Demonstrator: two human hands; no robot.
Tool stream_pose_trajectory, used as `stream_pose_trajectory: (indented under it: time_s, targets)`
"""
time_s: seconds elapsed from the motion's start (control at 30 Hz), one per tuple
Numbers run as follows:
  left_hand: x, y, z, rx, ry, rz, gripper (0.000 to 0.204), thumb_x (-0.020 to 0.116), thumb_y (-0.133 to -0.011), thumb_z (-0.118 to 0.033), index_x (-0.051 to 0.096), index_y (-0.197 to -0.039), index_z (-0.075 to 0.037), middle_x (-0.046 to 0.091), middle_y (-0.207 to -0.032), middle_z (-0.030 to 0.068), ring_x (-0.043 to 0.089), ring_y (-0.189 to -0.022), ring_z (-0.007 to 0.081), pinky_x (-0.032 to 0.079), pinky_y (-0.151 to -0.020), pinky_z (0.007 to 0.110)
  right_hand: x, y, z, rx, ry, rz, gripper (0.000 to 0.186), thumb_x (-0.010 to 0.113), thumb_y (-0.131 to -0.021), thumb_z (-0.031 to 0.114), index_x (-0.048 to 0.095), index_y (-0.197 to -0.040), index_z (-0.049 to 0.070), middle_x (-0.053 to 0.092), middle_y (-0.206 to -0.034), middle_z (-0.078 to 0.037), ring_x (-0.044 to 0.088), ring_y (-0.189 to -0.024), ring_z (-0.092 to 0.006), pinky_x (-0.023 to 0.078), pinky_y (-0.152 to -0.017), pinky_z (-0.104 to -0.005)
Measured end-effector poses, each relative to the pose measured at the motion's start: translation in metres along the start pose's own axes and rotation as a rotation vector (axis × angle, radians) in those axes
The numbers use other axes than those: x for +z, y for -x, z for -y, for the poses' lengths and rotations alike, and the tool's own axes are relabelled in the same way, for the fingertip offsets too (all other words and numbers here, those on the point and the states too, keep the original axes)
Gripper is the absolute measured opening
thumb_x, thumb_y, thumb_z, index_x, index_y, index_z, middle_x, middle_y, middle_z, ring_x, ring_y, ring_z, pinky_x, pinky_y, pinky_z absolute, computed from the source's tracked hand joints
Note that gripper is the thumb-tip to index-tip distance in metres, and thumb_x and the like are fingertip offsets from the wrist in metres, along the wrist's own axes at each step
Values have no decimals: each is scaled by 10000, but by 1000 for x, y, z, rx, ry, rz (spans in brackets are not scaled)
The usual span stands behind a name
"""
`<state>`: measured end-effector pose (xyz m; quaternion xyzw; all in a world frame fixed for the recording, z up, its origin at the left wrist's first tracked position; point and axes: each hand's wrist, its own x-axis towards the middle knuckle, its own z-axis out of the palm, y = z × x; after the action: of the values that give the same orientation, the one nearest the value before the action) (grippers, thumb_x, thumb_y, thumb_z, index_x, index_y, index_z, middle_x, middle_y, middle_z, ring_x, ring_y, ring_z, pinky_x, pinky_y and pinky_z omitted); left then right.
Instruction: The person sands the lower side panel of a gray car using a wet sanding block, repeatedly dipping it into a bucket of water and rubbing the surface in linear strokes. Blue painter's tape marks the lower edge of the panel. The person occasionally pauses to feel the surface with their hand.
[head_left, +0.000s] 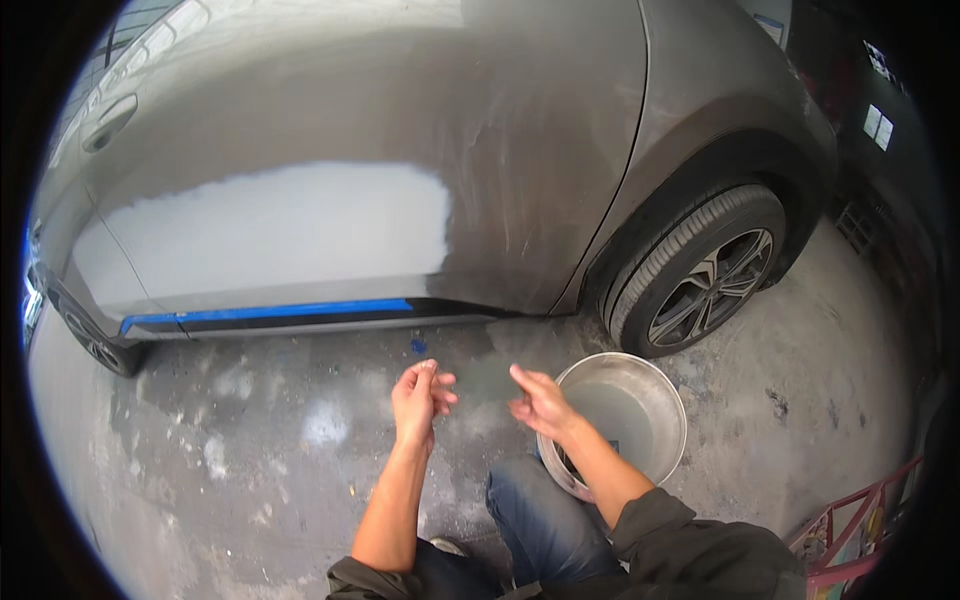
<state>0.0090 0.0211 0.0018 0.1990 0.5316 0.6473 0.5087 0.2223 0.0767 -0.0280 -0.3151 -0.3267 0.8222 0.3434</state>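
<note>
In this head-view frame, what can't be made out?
- Bucket: near rim hidden behind the right hand and forearm; its cloudy contents are unclear.
- Left hand: whether the pinched fingertips hold anything is too small to tell.
- Car: roof and far left end cut off by the fisheye rim.

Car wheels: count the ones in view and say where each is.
2. One wheel is at the right, beside the metal bucket. The other wheel shows only partly at the far left edge. Wheels on the car's far side are hidden.
</note>
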Motion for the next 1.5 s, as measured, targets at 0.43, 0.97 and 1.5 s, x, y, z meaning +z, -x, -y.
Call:
stream_pose_trajectory:
  time_s: [0.43, 0.97, 1.5]
  targets:
    - [7, -11, 37, -214, 58, 256, 557, 778, -932, -98, 514, -1415, -9, 736, -1008, 48, 682, -801, 96, 572, -684, 226, -37, 12, 9, -48, 61, 163, 251, 596, -1070, 274, 708, -981, 67, 682, -841, -4, 630, -720, -102, 501, -618, -284]
    - [29, 5, 62, 25, -257, 223, 473, 759, -901, -16, 483, -1284, 12, 667, -1107, 129, 720, -931, 197, 647, -758, 332, -106, 41, -9, -194, -135, -233, 444, 588, -997, 70, 567, -1441, 75, 676, -1308, -140, 677, -1183, -336, 551, -1029, -500]
    - [15, 6, 38, 50, -272, 270, 380, 663, -955, -55, 508, -1297, 6, 719, -1096, 128, 751, -938, 209, 618, -773, 327, -324, 46, -82, 418, -4, -817, 432, 544, -1002, 100, 487, -1419, 2, 608, -1380, -233, 658, -1168, -502, 511, -955, -734]
